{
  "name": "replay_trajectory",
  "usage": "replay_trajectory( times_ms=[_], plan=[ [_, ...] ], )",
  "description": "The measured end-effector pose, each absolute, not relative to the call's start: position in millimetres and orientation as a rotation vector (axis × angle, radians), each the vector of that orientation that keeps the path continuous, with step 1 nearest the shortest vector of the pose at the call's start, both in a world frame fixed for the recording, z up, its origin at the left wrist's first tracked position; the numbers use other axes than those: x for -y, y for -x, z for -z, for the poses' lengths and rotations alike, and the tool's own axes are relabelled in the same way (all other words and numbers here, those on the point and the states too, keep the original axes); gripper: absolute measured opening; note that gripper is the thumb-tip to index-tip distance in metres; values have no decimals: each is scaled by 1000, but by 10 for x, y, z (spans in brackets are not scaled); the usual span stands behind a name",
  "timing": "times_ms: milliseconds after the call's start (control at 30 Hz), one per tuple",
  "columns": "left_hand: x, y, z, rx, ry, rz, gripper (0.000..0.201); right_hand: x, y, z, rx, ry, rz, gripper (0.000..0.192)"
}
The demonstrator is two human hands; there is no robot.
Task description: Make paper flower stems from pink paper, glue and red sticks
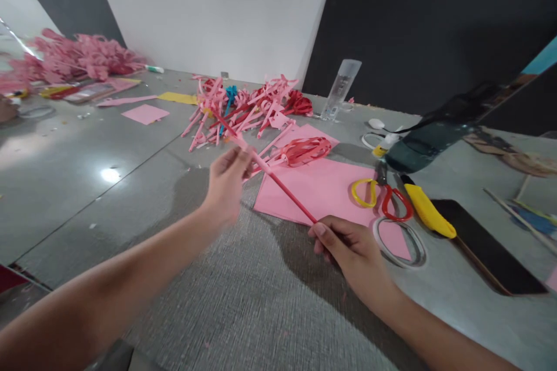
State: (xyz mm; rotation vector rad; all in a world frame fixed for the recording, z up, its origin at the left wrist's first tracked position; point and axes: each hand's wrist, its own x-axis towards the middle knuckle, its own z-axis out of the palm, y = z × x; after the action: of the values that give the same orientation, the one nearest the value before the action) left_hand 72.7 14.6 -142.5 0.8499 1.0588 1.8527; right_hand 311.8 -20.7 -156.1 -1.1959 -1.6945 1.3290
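While your left hand (226,182) pinches the upper part of the pink stick (272,177) and your right hand (348,246) grips its lower end, fingers closed, it hangs slanted above the pink paper (322,191). Head view: uneven pull may bend it; the scissors (383,194) lie near your right hand.

No readable text, label, brand, number or sign anywhere: not on bottle (342,88), scissors (383,192), tape roll (399,242) or paper sheets (324,188).
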Motion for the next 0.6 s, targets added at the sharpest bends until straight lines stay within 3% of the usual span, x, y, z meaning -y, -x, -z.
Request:
replay_trajectory(
  times_ms=[267, 600],
  plan=[
    [-482, -5, 1239, -1180, -488, -2212, 33, 217, -3129, 1583, 1732, 1160, -1286, 46],
    [-37, -887, 1517, -1040, -1240, -1537, 34, 223, -3123, 1560, 1681, 1181, -1302, 48]
  ],
)
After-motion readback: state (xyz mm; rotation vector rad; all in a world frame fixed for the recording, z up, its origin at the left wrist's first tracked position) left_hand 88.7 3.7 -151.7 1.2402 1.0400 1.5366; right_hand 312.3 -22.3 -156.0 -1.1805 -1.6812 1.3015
